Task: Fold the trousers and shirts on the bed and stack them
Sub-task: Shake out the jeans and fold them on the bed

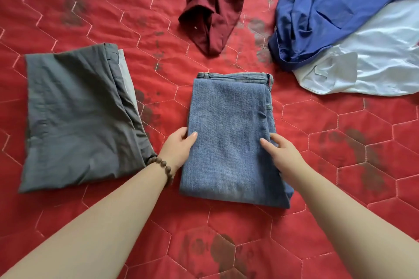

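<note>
Folded blue jeans (229, 133) lie in the middle of the red quilted bed (90, 7). My left hand (179, 147) grips their left edge, thumb on top and fingers tucked under. My right hand (281, 152) grips the right edge the same way, thumb lying on the denim. To the left sit folded dark grey trousers (77, 115) with a lighter garment edge showing beneath them. Unfolded shirts lie at the back: a maroon one (217, 0), a royal blue one (335, 7) and a pale blue one (371, 63).
A beaded bracelet (162, 165) is on my left wrist. The red quilt has dark floral prints and pale hexagon stitching. Bare quilt stretches in front of the jeans and to their right.
</note>
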Available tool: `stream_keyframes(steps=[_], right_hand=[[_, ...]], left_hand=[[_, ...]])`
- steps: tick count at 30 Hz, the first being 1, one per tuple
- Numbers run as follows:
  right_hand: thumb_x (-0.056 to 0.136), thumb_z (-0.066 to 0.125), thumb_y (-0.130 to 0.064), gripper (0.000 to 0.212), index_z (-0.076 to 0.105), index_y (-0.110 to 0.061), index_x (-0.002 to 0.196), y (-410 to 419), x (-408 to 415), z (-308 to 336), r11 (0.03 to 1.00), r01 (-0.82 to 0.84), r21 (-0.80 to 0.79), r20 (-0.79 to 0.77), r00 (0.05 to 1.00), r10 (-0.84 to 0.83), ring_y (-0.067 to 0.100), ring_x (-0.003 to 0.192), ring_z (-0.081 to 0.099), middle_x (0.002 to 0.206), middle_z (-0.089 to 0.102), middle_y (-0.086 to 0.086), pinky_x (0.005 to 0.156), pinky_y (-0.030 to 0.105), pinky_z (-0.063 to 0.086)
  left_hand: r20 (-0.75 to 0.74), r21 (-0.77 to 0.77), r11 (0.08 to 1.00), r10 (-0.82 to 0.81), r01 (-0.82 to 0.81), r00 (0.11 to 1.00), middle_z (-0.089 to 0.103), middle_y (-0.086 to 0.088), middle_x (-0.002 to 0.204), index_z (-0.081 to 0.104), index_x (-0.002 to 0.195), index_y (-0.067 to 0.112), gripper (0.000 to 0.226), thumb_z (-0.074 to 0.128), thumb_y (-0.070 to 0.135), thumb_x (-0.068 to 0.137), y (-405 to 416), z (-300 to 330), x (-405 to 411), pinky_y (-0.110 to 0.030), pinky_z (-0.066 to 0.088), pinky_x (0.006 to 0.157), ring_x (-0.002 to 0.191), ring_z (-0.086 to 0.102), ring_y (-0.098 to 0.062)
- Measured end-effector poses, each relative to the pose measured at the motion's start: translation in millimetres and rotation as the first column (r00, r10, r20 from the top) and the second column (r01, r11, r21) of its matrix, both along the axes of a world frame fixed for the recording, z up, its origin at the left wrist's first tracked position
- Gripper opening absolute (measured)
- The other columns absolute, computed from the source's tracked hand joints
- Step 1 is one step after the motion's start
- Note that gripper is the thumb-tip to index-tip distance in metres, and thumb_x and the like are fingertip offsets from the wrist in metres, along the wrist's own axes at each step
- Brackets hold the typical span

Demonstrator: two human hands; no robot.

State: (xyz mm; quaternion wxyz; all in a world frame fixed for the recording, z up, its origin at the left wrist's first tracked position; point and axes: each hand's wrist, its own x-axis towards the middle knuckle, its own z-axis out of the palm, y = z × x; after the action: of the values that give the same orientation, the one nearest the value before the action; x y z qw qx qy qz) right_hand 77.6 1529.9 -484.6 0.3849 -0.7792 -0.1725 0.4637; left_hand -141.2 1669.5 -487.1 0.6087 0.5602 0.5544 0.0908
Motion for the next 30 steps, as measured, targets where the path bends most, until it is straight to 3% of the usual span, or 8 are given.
stream_keyframes(steps=[4, 8, 13, 15, 17, 21, 24, 30], right_hand=[[0.092, 0.061, -0.014, 0.037, 0.054, -0.016, 0.128, 38, 1, 7, 0.997, 0.032, 0.067, 0.004, 0.999, -0.032, 0.022, 0.111, 0.062, 0.122, 0.064, 0.007, 0.101, 0.043, 0.047], [0.092, 0.056, -0.007, 0.041, 0.051, -0.009, 0.133, 57, 4, 10, 0.992, 0.017, 0.125, 0.231, 0.972, -0.046, 0.020, 0.119, 0.056, 0.128, 0.060, 0.006, 0.107, 0.041, 0.039], [0.092, 0.059, -0.017, 0.043, 0.046, -0.011, 0.133, 58, 4, 1, 0.999, 0.018, -0.040, 0.403, 0.915, -0.001, 0.027, 0.114, 0.055, 0.124, 0.059, 0.010, 0.090, 0.022, 0.035], [0.092, 0.056, -0.019, 0.042, 0.046, -0.012, 0.132, 55, -6, 9, 0.999, 0.044, -0.017, 0.581, 0.814, -0.026, 0.032, 0.109, 0.054, 0.121, 0.057, 0.014, 0.090, 0.030, 0.038], [0.089, 0.053, -0.017, 0.041, 0.051, -0.005, 0.128, 47, -23, 13, 0.995, -0.102, 0.016, 0.820, 0.570, 0.045, 0.035, 0.113, 0.051, 0.123, 0.054, 0.018, 0.097, 0.043, 0.041], [0.084, 0.045, -0.018, 0.050, 0.055, 0.000, 0.130, 21, -66, -12, 0.805, -0.541, -0.242, 0.886, 0.216, 0.411, 0.032, 0.133, 0.043, 0.140, 0.049, 0.017, 0.108, 0.055, 0.034], [0.088, 0.039, -0.025, 0.058, 0.040, -0.006, 0.144, 13, -69, -35, 0.721, -0.598, -0.351, 0.793, 0.219, 0.568, 0.022, 0.142, 0.029, 0.153, 0.033, 0.008, 0.113, 0.052, 0.027], [0.095, 0.031, -0.040, 0.060, 0.027, -0.018, 0.150, 21, -65, -43, 0.797, -0.445, -0.408, 0.775, 0.293, 0.560, 0.017, 0.147, 0.015, 0.158, 0.019, 0.000, 0.118, 0.048, 0.010]], left_hand=[[0.189, -0.237, 0.956, 0.222, -0.175, 0.957, 0.069, -0.016, 0.103, 0.063, 0.100, 0.014, 0.010, 0.055, 0.017, 0.096, 17, 11, 29, -0.047, 0.056, 0.082, 0.091, 0.068, -0.029], [0.251, -0.371, 0.897, 0.347, -0.241, 0.904, 0.071, -0.012, 0.091, 0.065, 0.093, 0.012, 0.018, 0.051, 0.022, 0.098, 32, 13, 40, -0.044, 0.058, 0.076, 0.081, 0.069, -0.024], [-0.159, 0.284, 0.955, 0.137, -0.088, 0.978, 0.068, -0.014, 0.095, 0.063, 0.107, 0.006, 0.021, 0.055, 0.020, 0.094, 39, 10, 41, -0.037, 0.050, 0.087, 0.091, 0.064, -0.028], [-0.273, 0.596, 0.802, 0.145, 0.049, 0.951, 0.063, -0.009, 0.102, 0.059, 0.111, 0.010, 0.023, 0.054, 0.017, 0.090, 30, 15, 36, -0.033, 0.044, 0.088, 0.098, 0.059, -0.027], [-0.361, 0.785, 0.525, -0.045, 0.329, 0.932, 0.059, -0.014, 0.116, 0.060, 0.114, 0.006, 0.031, 0.050, 0.017, 0.086, 11, 14, 32, -0.040, 0.043, 0.097, 0.110, 0.054, -0.031], [-0.718, 0.557, 0.185, -0.383, 0.810, 0.581, 0.041, -0.017, 0.146, 0.049, 0.136, 0.002, 0.062, 0.038, 0.036, 0.086, -36, -7, 31, -0.049, 0.030, 0.112, 0.138, 0.035, -0.032], [-0.773, 0.444, 0.210, -0.400, 0.871, 0.491, 0.016, -0.011, 0.158, 0.029, 0.148, 0.007, 0.070, 0.036, 0.044, 0.089, -41, -27, 29, -0.046, 0.009, 0.119, 0.147, 0.009, -0.028], [-0.692, 0.533, 0.348, -0.345, 0.771, 0.634, 0.022, -0.009, 0.156, 0.035, 0.147, 0.013, 0.065, 0.035, 0.041, 0.088, -38, -30, 34, -0.050, 0.016, 0.118, 0.146, 0.015, -0.029]])
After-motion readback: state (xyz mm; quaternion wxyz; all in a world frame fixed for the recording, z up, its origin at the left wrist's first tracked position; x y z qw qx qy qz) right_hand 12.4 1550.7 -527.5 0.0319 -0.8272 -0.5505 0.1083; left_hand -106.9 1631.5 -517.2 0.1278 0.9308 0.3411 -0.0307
